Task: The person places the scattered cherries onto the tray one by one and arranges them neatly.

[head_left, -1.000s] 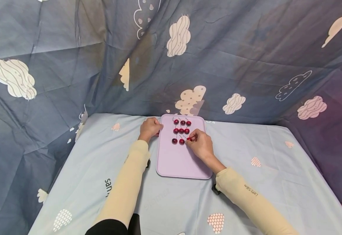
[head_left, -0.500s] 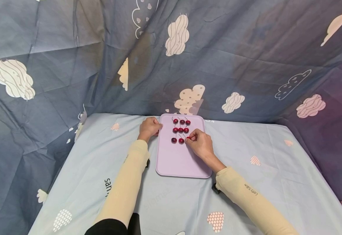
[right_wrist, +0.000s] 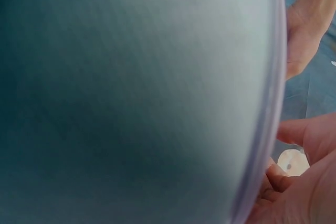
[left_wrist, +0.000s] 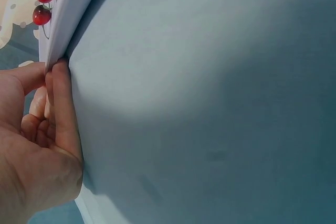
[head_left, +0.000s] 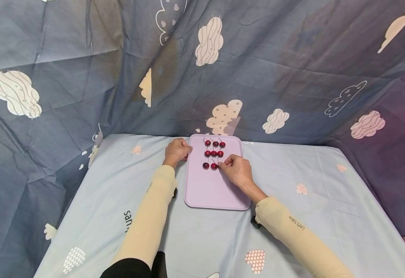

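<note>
A lilac tray (head_left: 216,193) bears red cherries with stems, set out in rows. The back row has a cherry (head_left: 215,143) at its middle, and another cherry (head_left: 214,153) sits in the middle row. In the front row lie two cherries, the nearer to the right hand being a cherry (head_left: 214,166) beside the fingertips. My left hand (head_left: 177,150) grips the tray's left rim, thumb above and fingers beneath in the left wrist view. My right hand (head_left: 238,170) pinches a cherry at the front row's right end; its fingers hide the fruit.
A light blue cloth (head_left: 202,243) with printed hearts covers the table. Behind it hangs a dark curtain (head_left: 258,69) with cloud prints, close to the tray's far edge. In the right wrist view the tray rim (right_wrist: 274,87) covers much of the right hand's work.
My right fingertips have shifted slightly left, toward the front row's middle cherry, and the cherry in them has gone out of sight. My left hand stays on the rim.
</note>
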`<move>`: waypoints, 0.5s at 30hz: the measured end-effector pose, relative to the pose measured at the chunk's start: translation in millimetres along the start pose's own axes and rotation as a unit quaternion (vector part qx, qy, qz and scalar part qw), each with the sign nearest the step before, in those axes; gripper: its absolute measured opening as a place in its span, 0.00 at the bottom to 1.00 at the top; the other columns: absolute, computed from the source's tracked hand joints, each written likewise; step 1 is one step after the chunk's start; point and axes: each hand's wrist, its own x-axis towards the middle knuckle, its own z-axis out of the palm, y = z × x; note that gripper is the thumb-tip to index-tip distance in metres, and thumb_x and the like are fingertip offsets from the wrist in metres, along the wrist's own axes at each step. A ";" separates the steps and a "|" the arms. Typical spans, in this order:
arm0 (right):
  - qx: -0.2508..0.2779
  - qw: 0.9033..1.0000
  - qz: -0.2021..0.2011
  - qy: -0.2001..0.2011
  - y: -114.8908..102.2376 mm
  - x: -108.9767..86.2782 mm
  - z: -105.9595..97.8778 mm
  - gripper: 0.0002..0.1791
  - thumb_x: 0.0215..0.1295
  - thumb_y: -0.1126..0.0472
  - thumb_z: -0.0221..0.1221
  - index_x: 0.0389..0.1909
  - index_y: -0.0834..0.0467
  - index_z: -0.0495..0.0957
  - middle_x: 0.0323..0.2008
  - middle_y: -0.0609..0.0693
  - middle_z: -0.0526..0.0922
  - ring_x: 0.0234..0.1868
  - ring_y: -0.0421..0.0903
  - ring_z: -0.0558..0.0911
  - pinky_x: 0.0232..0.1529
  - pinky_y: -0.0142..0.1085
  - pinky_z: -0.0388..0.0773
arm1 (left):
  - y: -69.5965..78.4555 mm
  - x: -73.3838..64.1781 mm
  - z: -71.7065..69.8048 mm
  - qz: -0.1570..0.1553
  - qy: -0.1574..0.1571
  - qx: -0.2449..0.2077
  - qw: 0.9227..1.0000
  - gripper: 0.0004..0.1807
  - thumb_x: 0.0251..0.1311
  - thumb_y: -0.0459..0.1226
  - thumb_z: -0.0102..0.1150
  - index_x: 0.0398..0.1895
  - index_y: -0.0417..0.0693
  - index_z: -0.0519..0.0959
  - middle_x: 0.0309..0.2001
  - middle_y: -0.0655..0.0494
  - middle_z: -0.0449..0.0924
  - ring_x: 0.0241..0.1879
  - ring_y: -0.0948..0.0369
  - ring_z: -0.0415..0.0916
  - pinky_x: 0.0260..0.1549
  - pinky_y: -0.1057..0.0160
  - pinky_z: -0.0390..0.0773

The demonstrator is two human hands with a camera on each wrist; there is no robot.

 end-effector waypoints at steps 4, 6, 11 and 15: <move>-0.002 1.000 0.004 -0.006 1.6 0.9 -0.1 0.15 0.65 0.50 0.70 0.28 0.56 0.83 0.22 0.50 0.84 0.27 0.49 0.80 0.30 0.36 0.70 | -0.1 -2.1 -0.4 0.009 0.003 0.004 1.000 0.14 0.68 0.46 0.65 0.27 0.51 0.77 0.24 0.55 0.83 0.25 0.60 0.82 0.31 0.63 0.71; -0.003 1.000 0.006 -0.009 2.7 0.8 0.0 0.15 0.65 0.49 0.70 0.28 0.56 0.83 0.23 0.50 0.84 0.27 0.48 0.80 0.30 0.35 0.70 | -0.2 -3.3 -0.2 0.010 0.003 0.002 1.000 0.14 0.68 0.46 0.65 0.27 0.51 0.77 0.24 0.56 0.83 0.25 0.60 0.82 0.31 0.63 0.71; 0.000 1.000 0.007 -0.010 4.6 0.9 -0.3 0.15 0.65 0.49 0.70 0.28 0.56 0.83 0.23 0.50 0.84 0.27 0.48 0.80 0.30 0.35 0.71 | 0.8 -5.8 0.2 0.010 0.005 0.000 1.000 0.14 0.68 0.45 0.64 0.27 0.51 0.77 0.25 0.55 0.82 0.25 0.60 0.81 0.30 0.64 0.71; 0.005 1.000 0.004 -0.015 6.0 1.7 -1.0 0.16 0.66 0.48 0.69 0.28 0.56 0.83 0.23 0.50 0.84 0.26 0.47 0.79 0.28 0.34 0.70 | 1.4 -6.5 -1.1 0.011 0.004 -0.002 1.000 0.13 0.68 0.45 0.64 0.28 0.51 0.77 0.26 0.55 0.83 0.25 0.60 0.83 0.30 0.64 0.72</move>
